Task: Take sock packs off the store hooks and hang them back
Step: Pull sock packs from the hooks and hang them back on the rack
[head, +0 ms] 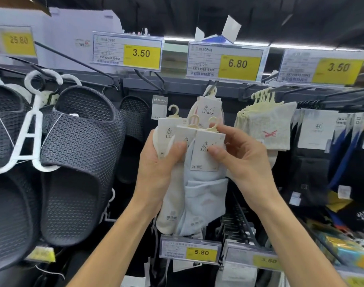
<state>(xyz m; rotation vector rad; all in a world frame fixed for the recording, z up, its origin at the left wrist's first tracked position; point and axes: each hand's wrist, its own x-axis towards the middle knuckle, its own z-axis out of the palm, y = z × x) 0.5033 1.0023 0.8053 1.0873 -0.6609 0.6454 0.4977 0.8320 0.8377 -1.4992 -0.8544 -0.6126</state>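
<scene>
My left hand (pixel 156 162) grips a bunch of pale sock packs (pixel 197 195) by their white card labels, thumb pressed on the middle card. My right hand (pixel 239 156) pinches the front light-blue pack's card (pixel 206 150), thumb on its face and fingers behind its small cream hanger. Three cream hanger hooks stick up above the cards. One more pack of the same brand (pixel 210 110) still hangs on the store hook (pixel 213 84) under the 6.80 price tag, just above and behind my hands.
Dark mesh slippers (pixel 79 158) on white hangers fill the left side. Grey socks with a red bow (pixel 268 127) hang on the hook to the right, dark sock packs (pixel 313 154) beyond. Price tags line the rail above, and lower hooks and tags (pixel 191 251) jut out below.
</scene>
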